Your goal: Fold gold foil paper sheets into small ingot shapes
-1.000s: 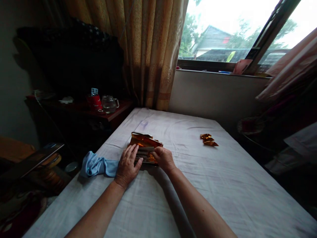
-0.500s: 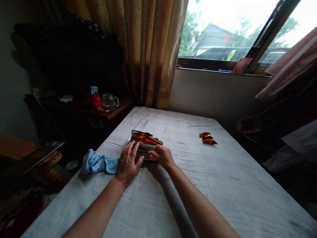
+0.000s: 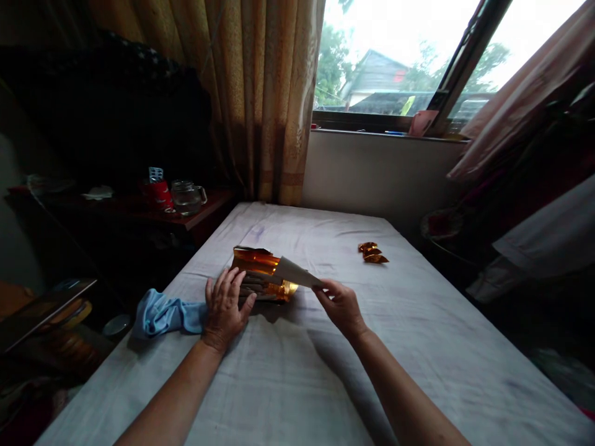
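Note:
A pile of gold foil paper [image 3: 255,261] with grey-brown backs lies on the white sheet covering the bed or table. My left hand [image 3: 225,306] rests on the pile's left end, fingers spread and flat. Between thumb and fingers of my right hand [image 3: 343,306] is the corner of a foil paper sheet [image 3: 296,273], grey side up. This sheet slants off the pile toward the right, and its left end still overlaps the pile. Several small folded gold foil pieces [image 3: 372,253] sit farther right. Beside my left wrist lies a crumpled light blue cloth [image 3: 170,314].
At the back left, a dark red side table [image 3: 211,207] bears a glass mug [image 3: 186,198] and a red cup [image 3: 158,196] holding a blister pack. A brown curtain [image 3: 279,111] hangs beside the window. Clothes [image 3: 539,229] hang along the right.
My right hand has moved right, drawing a foil sheet partly off the pile. My left hand stays on the pile. The whole view has shifted, with things now farther left.

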Demonstrator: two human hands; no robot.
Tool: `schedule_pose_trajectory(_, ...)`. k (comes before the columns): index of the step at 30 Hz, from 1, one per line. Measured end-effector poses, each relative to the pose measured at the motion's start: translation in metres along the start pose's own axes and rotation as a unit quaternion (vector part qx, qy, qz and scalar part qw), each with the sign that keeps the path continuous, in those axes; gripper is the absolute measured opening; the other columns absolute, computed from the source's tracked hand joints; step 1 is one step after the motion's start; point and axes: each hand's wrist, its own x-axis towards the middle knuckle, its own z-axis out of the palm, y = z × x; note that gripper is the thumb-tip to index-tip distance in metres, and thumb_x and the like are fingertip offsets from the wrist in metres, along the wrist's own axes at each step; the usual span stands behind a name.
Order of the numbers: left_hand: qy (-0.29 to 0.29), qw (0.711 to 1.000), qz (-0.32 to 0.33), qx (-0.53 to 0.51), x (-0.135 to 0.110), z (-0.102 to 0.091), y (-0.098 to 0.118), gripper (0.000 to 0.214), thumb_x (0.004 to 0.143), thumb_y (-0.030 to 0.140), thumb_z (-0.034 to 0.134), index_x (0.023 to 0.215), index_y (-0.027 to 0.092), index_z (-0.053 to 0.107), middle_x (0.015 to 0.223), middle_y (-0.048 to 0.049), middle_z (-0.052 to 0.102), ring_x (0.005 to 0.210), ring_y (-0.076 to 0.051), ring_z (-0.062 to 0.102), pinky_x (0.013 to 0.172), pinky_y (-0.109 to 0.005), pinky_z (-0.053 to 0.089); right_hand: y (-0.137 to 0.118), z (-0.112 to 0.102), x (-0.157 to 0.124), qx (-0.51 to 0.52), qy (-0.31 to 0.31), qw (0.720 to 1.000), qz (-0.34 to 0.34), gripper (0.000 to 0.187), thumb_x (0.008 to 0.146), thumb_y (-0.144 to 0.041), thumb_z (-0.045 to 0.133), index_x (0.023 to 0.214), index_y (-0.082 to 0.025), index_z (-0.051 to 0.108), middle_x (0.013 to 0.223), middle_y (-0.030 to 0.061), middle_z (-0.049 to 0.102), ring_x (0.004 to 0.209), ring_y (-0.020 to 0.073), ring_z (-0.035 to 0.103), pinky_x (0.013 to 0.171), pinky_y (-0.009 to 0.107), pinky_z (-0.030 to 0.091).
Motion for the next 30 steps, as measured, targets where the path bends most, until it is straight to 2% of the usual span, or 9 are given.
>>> schedule_pose_trajectory(2, 0.011, 1.000, 0.021, -0.007, 0.003, -0.006, 0.006, 0.046, 0.098, 0.040, 0.045, 0.137, 0.017, 0.048, 0.140, -0.0183, 0.055, 0.138, -0.034, 0.042, 0.117, -0.058, 0.018, 0.005, -0.023, -0.016, -0.023, 0.012, 0.999, -0.018, 0.020, 0.088, -0.033, 0.056, 0.089, -0.022, 0.073, 0.087, 0.0064, 0.076, 0.070, 0.0180, 0.069, 0.067, 0.028, 0.056)
schedule_pose_trajectory(5, 0.005, 0.995, 0.084, -0.055, 0.004, -0.014, 0.025, 0.042, 0.097, 0.034, 0.049, 0.137, 0.019, 0.050, 0.139, -0.0156, 0.057, 0.141, -0.032, 0.039, 0.119, -0.055, 0.019, 0.010, -0.051, -0.041, -0.120, 0.007, 0.985, -0.120, 0.021, 0.094, -0.025, 0.052, 0.092, -0.022, 0.072, 0.092, 0.0084, 0.076, 0.084, 0.0198, 0.071, 0.080, 0.032, 0.057)
schedule_pose_trajectory(8, -0.044, 0.977, 0.161, -0.130, 0.001, -0.017, 0.053, 0.042, 0.096, 0.030, 0.051, 0.138, 0.023, 0.051, 0.138, -0.0110, 0.059, 0.141, -0.028, 0.040, 0.121, -0.050, 0.020, 0.011, -0.068, -0.063, -0.193, -0.033, 0.961, -0.195, 0.023, 0.096, -0.016, 0.048, 0.097, -0.021, 0.071, 0.094, 0.0085, 0.076, 0.086, 0.0185, 0.071, 0.079, 0.030, 0.058)
schedule_pose_trajectory(12, -0.147, 0.944, 0.211, -0.207, -0.005, -0.010, 0.088, 0.042, 0.097, 0.037, 0.049, 0.137, 0.024, 0.056, 0.141, -0.0086, 0.059, 0.138, -0.026, 0.044, 0.120, -0.047, 0.023, 0.014, -0.081, -0.083, -0.198, -0.070, 0.956, -0.206, 0.027, 0.089, -0.007, 0.047, 0.097, -0.020, 0.069, 0.094, 0.0072, 0.076, 0.086, 0.0190, 0.071, 0.078, 0.030, 0.059)
schedule_pose_trajectory(15, -0.217, 0.924, 0.217, -0.228, -0.007, 0.001, 0.105, 0.039, 0.098, 0.043, 0.048, 0.131, 0.028, 0.062, 0.141, -0.0073, 0.058, 0.137, -0.029, 0.046, 0.118, -0.052, 0.026, 0.022, -0.087, -0.086, -0.192, -0.081, 0.965, -0.160, 0.034, 0.081, -0.003, 0.045, 0.098, -0.020, 0.070, 0.096, 0.0065, 0.075, 0.088, 0.0193, 0.070, 0.081, 0.032, 0.058)
schedule_pose_trajectory(18, -0.246, 0.917, 0.211, -0.231, -0.006, 0.007, 0.114, 0.034, 0.098, 0.045, 0.049, 0.122, 0.031, 0.068, 0.139, -0.0065, 0.060, 0.135, -0.031, 0.047, 0.117, -0.058, 0.025, 0.035, -0.088, -0.075, -0.198, -0.021, 0.979, -0.040, 0.036, 0.082, -0.008, 0.048, 0.107, -0.021, 0.069, 0.101, 0.0075, 0.075, 0.094, 0.0203, 0.070, 0.086, 0.034, 0.057)
schedule_pose_trajectory(22, -0.268, 0.909, 0.207, -0.241, -0.006, 0.005, 0.118, 0.032, 0.098, 0.042, 0.050, 0.119, 0.031, 0.070, 0.138, -0.0065, 0.061, 0.136, -0.031, 0.046, 0.116, -0.060, 0.027, 0.048, -0.076, -0.050, -0.131, -0.019, 0.986, 0.102, 0.052, 0.072, -0.023, 0.070, 0.124, -0.022, 0.065, 0.116, 0.0090, 0.072, 0.106, 0.0248, 0.067, 0.091, 0.040, 0.055)
schedule_pose_trajectory(26, -0.238, 0.922, 0.145, -0.270, -0.005, 0.005, 0.117, 0.027, 0.097, 0.038, 0.051, 0.107, 0.028, 0.074, 0.129, -0.0069, 0.066, 0.127, -0.028, 0.055, 0.113, -0.055, 0.036, 0.050, -0.063, -0.030, -0.069, -0.041, 0.988, 0.131, 0.014, 0.076, -0.020, 0.065, 0.085, -0.023, 0.077, 0.080, 0.0012, 0.076, 0.075, 0.0184, 0.071, 0.071, 0.028, 0.055)
schedule_pose_trajectory(30, -0.188, 0.916, -0.079, -0.345, 0.012, 0.011, 0.115, 0.030, 0.091, 0.038, 0.058, 0.114, 0.023, 0.069, 0.115, -0.0088, 0.070, 0.087, -0.019, 0.070, 0.085, -0.037, 0.057, 0.046, -0.069, -0.016, -0.050, -0.009, 0.993, 0.111, 0.016, 0.080, -0.020, 0.061, 0.083, -0.023, 0.077, 0.077, 0.0008, 0.076, 0.069, 0.0171, 0.070, 0.068, 0.027, 0.054)
